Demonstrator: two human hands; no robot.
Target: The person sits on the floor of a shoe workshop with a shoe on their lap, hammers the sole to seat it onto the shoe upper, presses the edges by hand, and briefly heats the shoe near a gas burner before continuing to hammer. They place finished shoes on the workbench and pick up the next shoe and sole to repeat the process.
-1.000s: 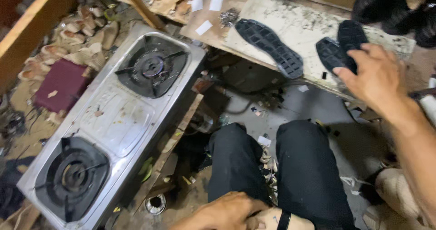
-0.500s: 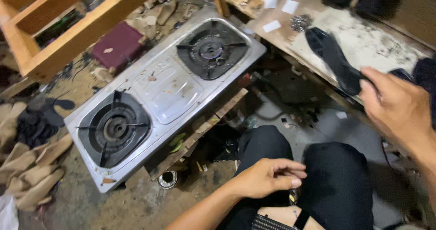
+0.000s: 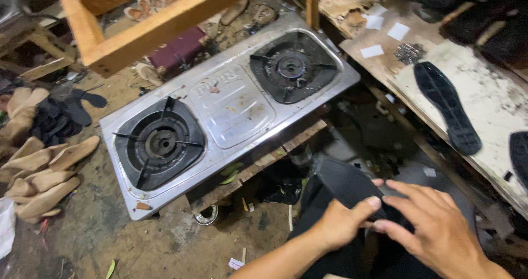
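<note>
Grip: left hand [image 3: 338, 224] pinching black sole [image 3: 349, 188], right hand [image 3: 434, 229] spread on it; sole may slip toward stove [image 3: 231, 108].

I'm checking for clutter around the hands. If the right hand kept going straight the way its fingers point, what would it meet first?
The right hand points up-left at the black shoe sole, which its fingertips seem to touch already; beyond lies the gas stove.

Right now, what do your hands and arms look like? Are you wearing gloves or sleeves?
No gloves. Both hands are bare: the left hand and the right hand show no rings or watch, and the nails are short. The left forearm is bare too, with no sleeve in view. Only a bit of the right wrist shows at the picture's edge, also uncovered.
</note>
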